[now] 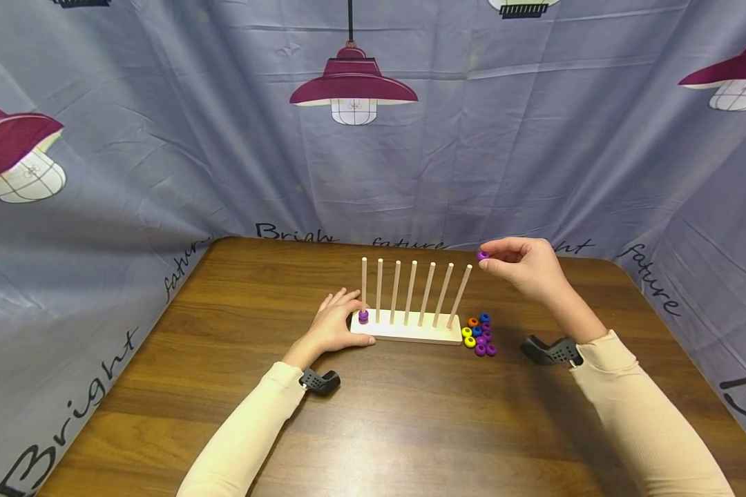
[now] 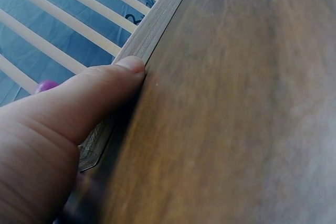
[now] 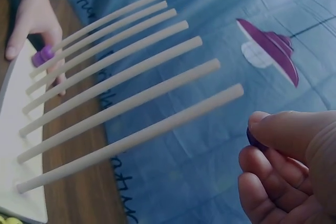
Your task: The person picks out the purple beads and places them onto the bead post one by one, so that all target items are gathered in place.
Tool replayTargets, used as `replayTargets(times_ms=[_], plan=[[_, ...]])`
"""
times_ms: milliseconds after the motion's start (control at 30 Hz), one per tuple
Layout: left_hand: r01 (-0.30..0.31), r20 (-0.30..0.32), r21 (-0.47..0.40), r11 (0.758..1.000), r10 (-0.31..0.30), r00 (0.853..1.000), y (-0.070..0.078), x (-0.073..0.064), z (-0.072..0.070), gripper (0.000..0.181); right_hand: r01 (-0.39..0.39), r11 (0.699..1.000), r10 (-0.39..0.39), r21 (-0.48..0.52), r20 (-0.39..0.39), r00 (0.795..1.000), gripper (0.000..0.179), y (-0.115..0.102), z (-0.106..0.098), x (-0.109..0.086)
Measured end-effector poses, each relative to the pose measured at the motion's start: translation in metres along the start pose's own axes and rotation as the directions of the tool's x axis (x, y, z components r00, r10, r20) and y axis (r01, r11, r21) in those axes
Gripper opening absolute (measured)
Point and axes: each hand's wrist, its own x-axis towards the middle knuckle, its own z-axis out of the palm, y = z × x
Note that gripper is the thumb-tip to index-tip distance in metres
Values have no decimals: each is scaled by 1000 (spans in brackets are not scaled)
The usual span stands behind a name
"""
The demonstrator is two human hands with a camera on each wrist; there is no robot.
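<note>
A pale wooden peg board (image 1: 407, 333) with a row of several upright pegs stands on the table. Two purple beads (image 1: 363, 317) are stacked at the foot of its leftmost peg. My left hand (image 1: 331, 326) holds the board's left end, thumb along the front edge and the other fingers behind; the left wrist view shows the thumb (image 2: 113, 85) against that edge. Up beside the rightmost peg's top, my right hand (image 1: 525, 268) pinches a purple bead (image 1: 483, 256) between thumb and fingertips. In the right wrist view this bead (image 3: 255, 140) is mostly hidden by the fingers.
Loose beads in yellow, orange, blue and purple (image 1: 481, 350) lie grouped on the brown wooden table (image 1: 410, 421), just right of the board. A grey-blue printed curtain (image 1: 273, 166) hangs behind the table and at its sides.
</note>
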Motion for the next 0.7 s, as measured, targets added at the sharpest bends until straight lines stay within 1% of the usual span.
replayTargets(times_ms=[167, 267, 500, 700], plan=[[-1, 0, -2, 1000, 1, 1000, 0, -1, -1, 67, -11, 1000, 11, -9, 28, 1000, 31, -14, 1, 8], [-2, -2, -5, 1000, 2, 1000, 0, -1, 0, 67, 6, 1000, -6, -10, 47, 999, 30, -22, 4, 13], [4, -6, -5, 1000, -4, 1000, -1, 0, 1, 67, 30, 1000, -30, 2, 105, 994, 28, -43, 18, 22], [-8, -12, -6, 1000, 8, 1000, -1, 0, 0, 66, 48, 999, -46, -8, 141, 989, 27, -57, 31, 31]])
